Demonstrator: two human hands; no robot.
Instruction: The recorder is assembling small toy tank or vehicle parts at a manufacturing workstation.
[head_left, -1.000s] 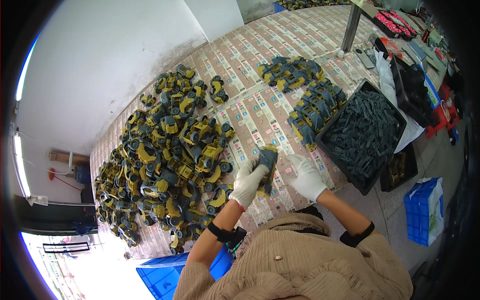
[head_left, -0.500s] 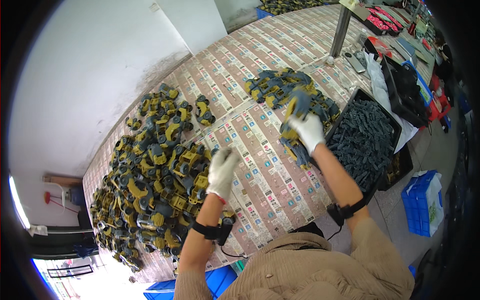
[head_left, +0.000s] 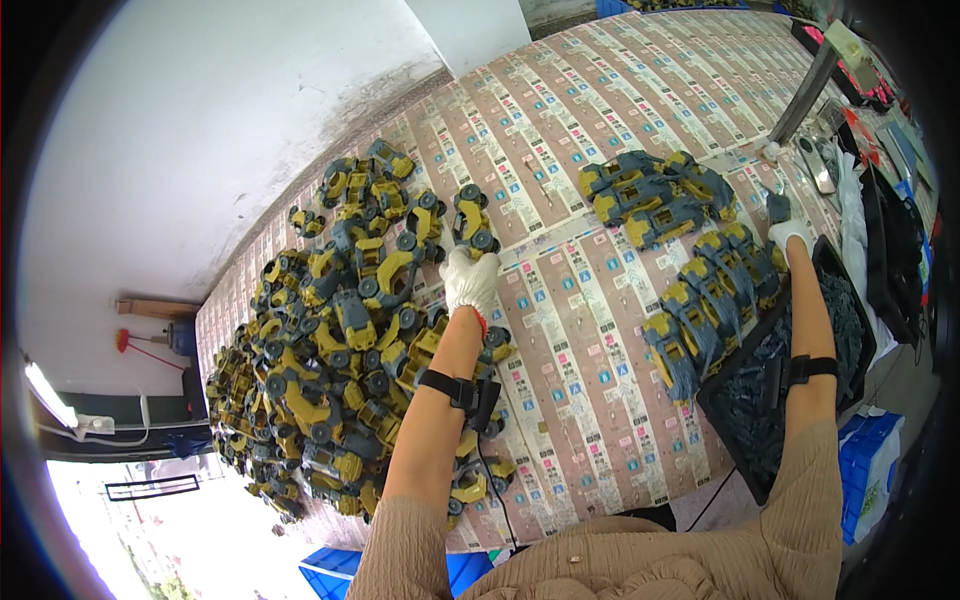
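A: What's on my head feed?
B: Patterned table [head_left: 590,400]. On its left, a heaped pile of yellow-grey toy vehicles [head_left: 330,360]. On its right, rows of toy vehicles [head_left: 700,295], packed tight. Just beside those, black tray [head_left: 737,450] of dark grey parts [head_left: 750,405].
A: Hands?
B: I see left hand [head_left: 470,283] at the pile's right edge, fingers bent; can't tell if it grips. Right hand [head_left: 792,236] at the rows' far end, near the tray's far corner. Dark grey piece [head_left: 778,207] at its fingertips; pinched or not, can't tell.
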